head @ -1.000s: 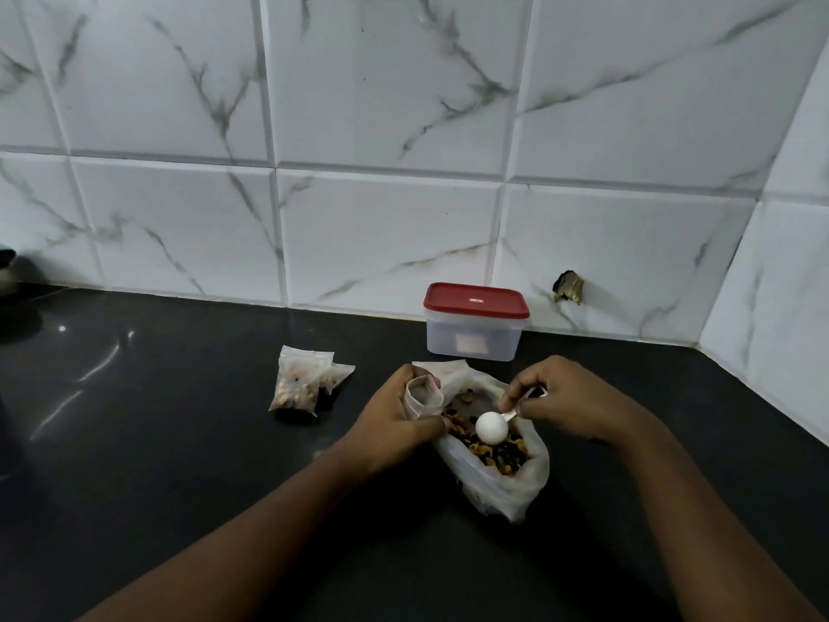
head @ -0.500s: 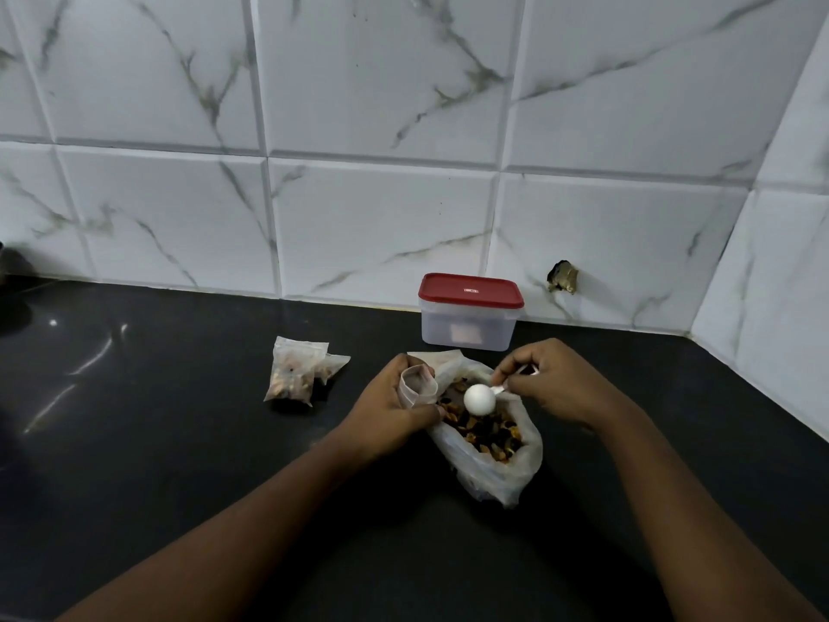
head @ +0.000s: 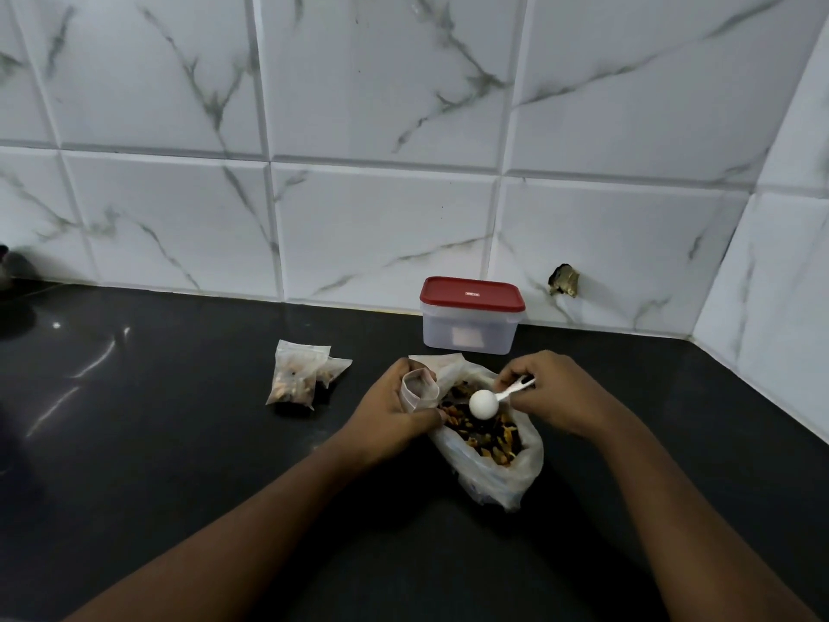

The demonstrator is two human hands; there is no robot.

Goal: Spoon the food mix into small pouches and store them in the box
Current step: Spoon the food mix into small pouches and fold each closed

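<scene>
A large clear plastic bag (head: 502, 475) of brown and orange food mix lies open on the black counter. My left hand (head: 390, 419) grips a small clear pouch (head: 419, 390) with its mouth held open at the bag's left rim. My right hand (head: 556, 390) pinches the handle of a white plastic spoon (head: 483, 403), whose round bowl faces down over the mix. Two filled small pouches (head: 298, 374) lie on the counter to the left. The clear box with a red lid (head: 471, 314) stands shut by the wall behind the bag.
The black glossy counter (head: 179, 464) runs to a marble-tiled wall behind and on the right. A hole with a dark fitting (head: 564, 280) marks the wall near the box. A dark object (head: 4, 267) sits at the far left edge.
The spoon bowl has lifted slightly and shifted toward the small pouch above the mix. Both hands keep their grips. The camera view has drifted a little.
</scene>
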